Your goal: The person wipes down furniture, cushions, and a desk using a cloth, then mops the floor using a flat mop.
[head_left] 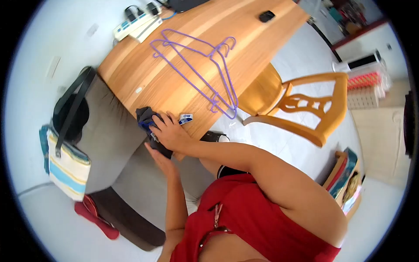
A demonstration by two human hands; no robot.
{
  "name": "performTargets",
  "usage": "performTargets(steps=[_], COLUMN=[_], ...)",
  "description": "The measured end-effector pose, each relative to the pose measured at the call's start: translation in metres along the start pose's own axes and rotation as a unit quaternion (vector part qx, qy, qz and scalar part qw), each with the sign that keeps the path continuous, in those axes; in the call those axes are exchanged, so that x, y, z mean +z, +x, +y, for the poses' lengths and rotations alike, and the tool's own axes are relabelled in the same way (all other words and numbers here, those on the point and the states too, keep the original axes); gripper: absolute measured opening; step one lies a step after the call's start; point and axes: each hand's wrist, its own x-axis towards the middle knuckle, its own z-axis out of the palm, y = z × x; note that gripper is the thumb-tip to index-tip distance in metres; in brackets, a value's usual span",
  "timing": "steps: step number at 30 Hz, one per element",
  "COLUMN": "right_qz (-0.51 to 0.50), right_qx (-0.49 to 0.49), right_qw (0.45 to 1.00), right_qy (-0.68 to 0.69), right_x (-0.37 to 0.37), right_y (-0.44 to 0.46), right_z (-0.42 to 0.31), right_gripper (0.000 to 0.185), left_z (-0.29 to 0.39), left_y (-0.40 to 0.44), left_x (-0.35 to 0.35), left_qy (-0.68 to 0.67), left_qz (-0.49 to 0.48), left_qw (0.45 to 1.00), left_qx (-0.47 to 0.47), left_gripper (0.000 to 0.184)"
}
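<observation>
A dark grey garment [144, 114] with blue parts lies bunched at the near corner of the wooden table, partly hidden by my hands. My right hand [172, 134] rests over it from above, fingers curled onto the cloth. From below, my left hand [162, 160] holds the garment's lower part, which hangs at the table's edge; some of its fingers are covered. Beside my right fingertips lies a white and blue band [186, 118] with lettering. Whether it belongs to the garment I cannot tell. Purple hangers [192, 74] lie farther up the table.
The wooden table [118, 78] has a power strip [131, 27] at its back edge and a small black object [266, 16] at its far end. A wooden chair [325, 118] stands on the right. On the left, a striped bag [67, 166] rests against a grey sofa [109, 139].
</observation>
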Motion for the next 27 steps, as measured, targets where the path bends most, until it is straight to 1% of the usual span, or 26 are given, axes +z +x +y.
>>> performTargets(steps=[1, 2, 3, 5, 7, 8, 9, 13, 16, 19, 21, 22, 25, 27], right_qz=[-0.038, -0.055, -0.071, -0.101, -0.095, -0.093, -0.12, -0.144, -0.156, -0.138, -0.117, -0.125, -0.141, -0.152], right_qx=[0.014, 0.015, 0.017, 0.008, 0.004, 0.003, -0.004, 0.009, 0.011, 0.007, 0.002, 0.006, 0.016, 0.019], right_qw=[0.999, 0.998, 0.997, 0.995, 0.995, 0.996, 0.993, 0.99, 0.988, 0.99, 0.993, 0.992, 0.99, 0.988], right_qy=[-0.001, 0.003, 0.006, -0.004, -0.001, -0.002, -0.02, 0.012, 0.008, -0.005, -0.011, -0.008, -0.004, -0.003], right_x=[0.0, -0.002, -0.004, -0.008, -0.003, -0.001, -0.002, -0.006, -0.006, 0.003, 0.004, 0.003, 0.003, 0.003], right_y=[0.002, 0.004, 0.005, 0.008, 0.008, 0.007, 0.009, 0.013, 0.015, 0.013, 0.012, 0.012, 0.015, 0.014], right_z=[-0.001, -0.001, -0.003, -0.002, -0.003, -0.002, -0.003, -0.004, -0.006, -0.006, -0.006, -0.007, -0.007, -0.007], right_gripper=[0.04, 0.041, 0.041, 0.043, 0.044, 0.044, 0.046, 0.048, 0.049, 0.048, 0.045, 0.044, 0.043, 0.042], left_z=[0.001, 0.001, -0.002, 0.005, 0.023, 0.022, 0.014, -0.009, -0.017, -0.018, -0.009, -0.003, -0.005, -0.007], left_y=[0.0, 0.0, -0.002, -0.009, -0.018, -0.02, -0.022, -0.023, -0.02, -0.017, -0.017, -0.017, -0.015, -0.015], left_x=[0.009, 0.016, 0.019, 0.029, 0.042, 0.044, 0.045, 0.049, 0.055, 0.056, 0.063, 0.064, 0.065, 0.064], left_qy=[-0.003, -0.006, 0.011, -0.004, -0.039, -0.04, -0.042, -0.04, -0.018, 0.024, 0.035, 0.042, 0.043, 0.014], left_qz=[0.004, 0.006, 0.032, 0.078, 0.117, 0.123, 0.13, 0.177, 0.218, 0.234, 0.271, 0.286, 0.299, 0.288], left_qw=[1.0, 1.0, 0.998, 0.993, 0.983, 0.982, 0.981, 0.973, 0.968, 0.968, 0.955, 0.949, 0.943, 0.947], left_qx=[-0.009, -0.017, -0.047, -0.087, -0.139, -0.137, -0.136, -0.141, -0.124, -0.086, -0.115, -0.127, -0.137, -0.137], left_gripper=[0.075, 0.076, 0.078, 0.077, 0.075, 0.074, 0.073, 0.07, 0.068, 0.066, 0.065, 0.064, 0.063, 0.063])
